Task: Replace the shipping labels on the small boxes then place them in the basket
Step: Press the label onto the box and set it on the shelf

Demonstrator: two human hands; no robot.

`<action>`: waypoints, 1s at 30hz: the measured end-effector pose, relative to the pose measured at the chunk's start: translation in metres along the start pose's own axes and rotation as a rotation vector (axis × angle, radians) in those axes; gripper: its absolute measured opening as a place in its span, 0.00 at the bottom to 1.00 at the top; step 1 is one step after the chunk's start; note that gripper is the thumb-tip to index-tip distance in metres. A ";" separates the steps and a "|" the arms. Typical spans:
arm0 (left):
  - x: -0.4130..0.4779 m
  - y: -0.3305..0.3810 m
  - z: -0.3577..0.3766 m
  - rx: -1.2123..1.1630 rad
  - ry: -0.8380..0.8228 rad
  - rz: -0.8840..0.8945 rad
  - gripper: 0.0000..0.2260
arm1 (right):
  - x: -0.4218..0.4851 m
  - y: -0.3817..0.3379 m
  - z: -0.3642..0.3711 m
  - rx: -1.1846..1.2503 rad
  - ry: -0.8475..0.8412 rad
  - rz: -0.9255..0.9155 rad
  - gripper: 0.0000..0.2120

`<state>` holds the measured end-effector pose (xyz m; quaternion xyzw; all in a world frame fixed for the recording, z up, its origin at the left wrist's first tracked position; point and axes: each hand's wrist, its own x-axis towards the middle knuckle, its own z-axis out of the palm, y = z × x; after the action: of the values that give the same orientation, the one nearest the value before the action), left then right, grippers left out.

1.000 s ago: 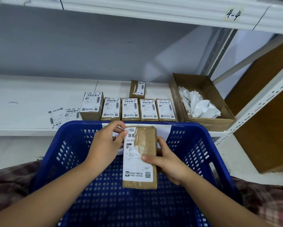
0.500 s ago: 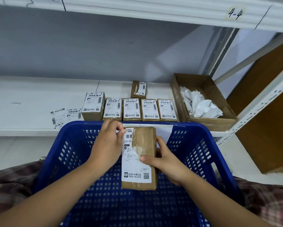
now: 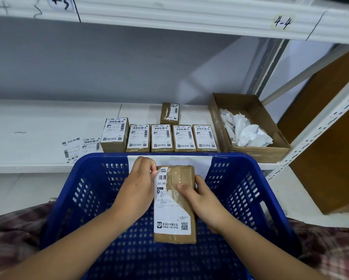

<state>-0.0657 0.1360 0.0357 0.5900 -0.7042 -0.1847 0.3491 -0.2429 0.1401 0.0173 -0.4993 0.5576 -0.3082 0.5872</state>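
Shelving (image 3: 38, 126) of white painted board fronts a flat grey wall (image 3: 109, 63). At twelve o'clock from the blue perforated plastic basket (image 3: 250, 199) stands a row of small boxes (image 3: 161, 138), brown cardboard under white labels; at two o'clock an open carton (image 3: 258, 153) holds crumpled paper (image 3: 244, 130). Over the basket the right hand (image 3: 206, 203) grips a taped box (image 3: 184, 174), while the left hand (image 3: 137, 186) pinches its glossy label (image 3: 169, 217) at the eleven o'clock corner.
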 end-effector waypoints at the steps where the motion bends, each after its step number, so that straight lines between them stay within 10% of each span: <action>1: 0.000 0.000 0.000 -0.007 -0.002 -0.005 0.05 | 0.000 0.000 0.000 0.002 0.003 0.003 0.18; 20: 0.000 -0.008 0.005 0.139 0.181 0.129 0.03 | -0.005 -0.001 0.006 0.134 -0.012 0.051 0.31; 30: -0.005 -0.001 0.008 0.083 0.055 0.200 0.03 | -0.009 -0.006 0.006 0.164 0.073 -0.020 0.22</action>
<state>-0.0705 0.1397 0.0286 0.5355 -0.7568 -0.1034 0.3603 -0.2376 0.1476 0.0249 -0.4436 0.5464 -0.3768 0.6022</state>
